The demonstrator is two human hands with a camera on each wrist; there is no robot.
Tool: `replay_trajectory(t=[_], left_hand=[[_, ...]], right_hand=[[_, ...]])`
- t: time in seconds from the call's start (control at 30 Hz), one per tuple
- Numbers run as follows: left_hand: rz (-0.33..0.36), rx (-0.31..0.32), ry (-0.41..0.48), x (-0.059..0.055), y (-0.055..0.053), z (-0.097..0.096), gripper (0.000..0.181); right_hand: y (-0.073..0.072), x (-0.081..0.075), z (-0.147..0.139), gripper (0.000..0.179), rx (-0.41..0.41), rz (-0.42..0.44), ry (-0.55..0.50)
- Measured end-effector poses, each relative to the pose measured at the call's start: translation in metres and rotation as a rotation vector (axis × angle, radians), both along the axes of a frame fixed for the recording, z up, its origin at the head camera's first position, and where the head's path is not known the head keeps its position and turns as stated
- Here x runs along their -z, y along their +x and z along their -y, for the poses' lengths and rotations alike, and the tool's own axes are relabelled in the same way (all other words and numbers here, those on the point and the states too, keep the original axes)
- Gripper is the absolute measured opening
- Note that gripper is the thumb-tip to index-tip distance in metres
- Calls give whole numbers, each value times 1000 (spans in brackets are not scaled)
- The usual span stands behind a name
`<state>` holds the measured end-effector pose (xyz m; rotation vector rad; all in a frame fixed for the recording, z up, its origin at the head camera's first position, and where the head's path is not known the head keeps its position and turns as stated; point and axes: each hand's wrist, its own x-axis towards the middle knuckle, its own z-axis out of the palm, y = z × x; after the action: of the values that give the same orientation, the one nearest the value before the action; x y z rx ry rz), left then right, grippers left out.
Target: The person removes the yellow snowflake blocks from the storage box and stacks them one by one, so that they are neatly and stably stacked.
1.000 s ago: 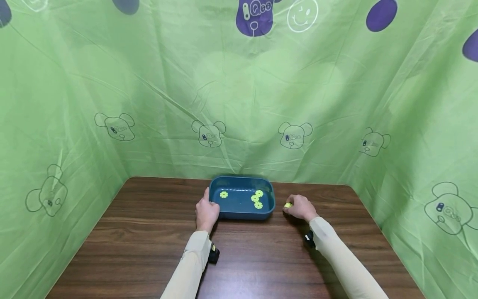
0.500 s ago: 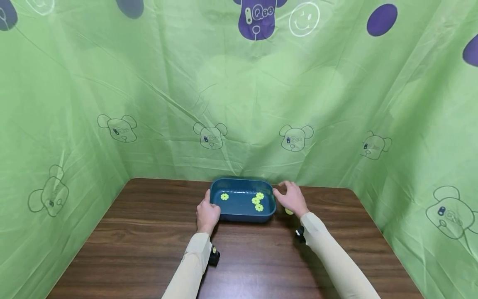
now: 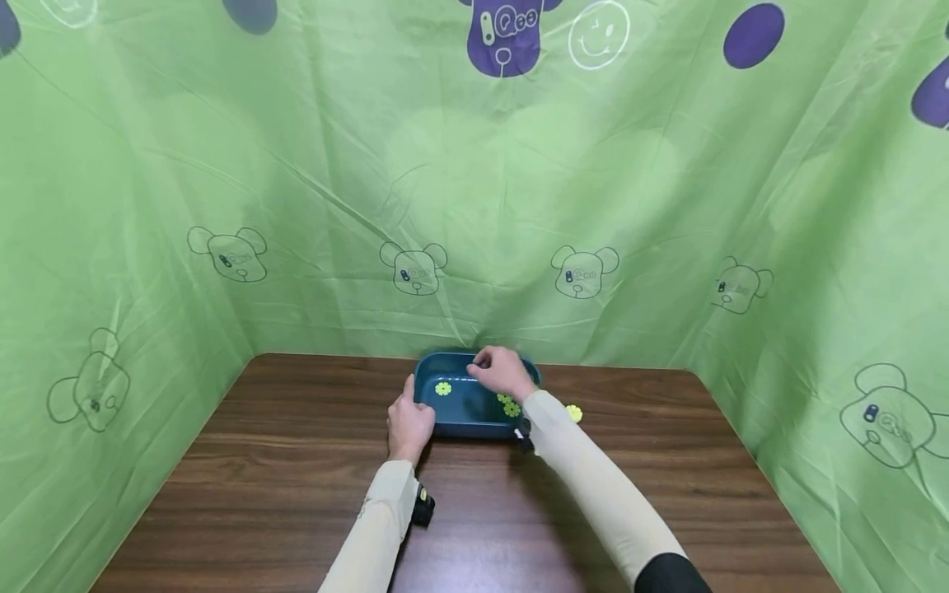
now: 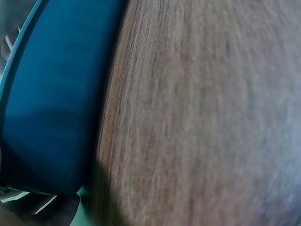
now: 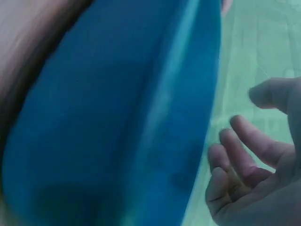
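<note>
A dark teal rectangular tub (image 3: 467, 430) stands at the back of the table. My left hand (image 3: 410, 422) holds its left end, and in the left wrist view those fingers (image 4: 51, 212) curl against the tub's outer wall. My right hand (image 3: 502, 372) is above the tub's right half. Loosely bent fingers and a separate thumb, with nothing between them, show in the right wrist view. Inside the tub lie yellow-green flower-shaped pieces: one single flower piece (image 3: 442, 389) at left, and a group with a flower piece (image 3: 511, 408) at right, partly hidden by the hand.
Another flower piece (image 3: 574, 413) lies on the brown wood-grain table (image 3: 282, 461), right of the tub and beside my right sleeve. A green printed curtain (image 3: 489, 181) hangs close behind the tub and along both sides.
My right hand has left the flower piece on the table and moved left, past the tub's right rim, to above the tub. The left hand keeps its place.
</note>
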<state>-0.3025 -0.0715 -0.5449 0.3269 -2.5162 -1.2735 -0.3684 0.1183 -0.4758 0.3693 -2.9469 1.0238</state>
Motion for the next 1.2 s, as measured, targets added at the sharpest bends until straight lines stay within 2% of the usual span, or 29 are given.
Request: replay_trajectory(t=[0.17, 0.27, 0.4, 0.53, 0.7, 0.83, 1.0, 1.2], left_hand=[[4, 6, 9, 0, 0, 1, 68], [11, 7, 9, 0, -1, 0, 69], [-7, 2, 2, 0, 0, 0, 69], [-37, -3, -11, -1, 0, 0, 69], [-41, -5, -9, 1, 2, -1, 69], [-14, 2, 2, 5, 6, -3, 68], [-21, -2, 3, 4, 7, -2, 68], [-38, -10, -5, 2, 5, -2, 68]], right_hand=[[-1, 21, 32, 20, 10, 101, -23], [-1, 32, 44, 25, 22, 145, -35], [-5, 46, 54, 38, 16, 187, -1], [-6, 51, 61, 45, -21, 166, 61], [-3, 56, 63, 40, -10, 148, 112], [2, 58, 61, 35, 21, 180, 79], [2, 58, 61, 37, 14, 152, 65], [-1, 57, 64, 34, -7, 117, 109]])
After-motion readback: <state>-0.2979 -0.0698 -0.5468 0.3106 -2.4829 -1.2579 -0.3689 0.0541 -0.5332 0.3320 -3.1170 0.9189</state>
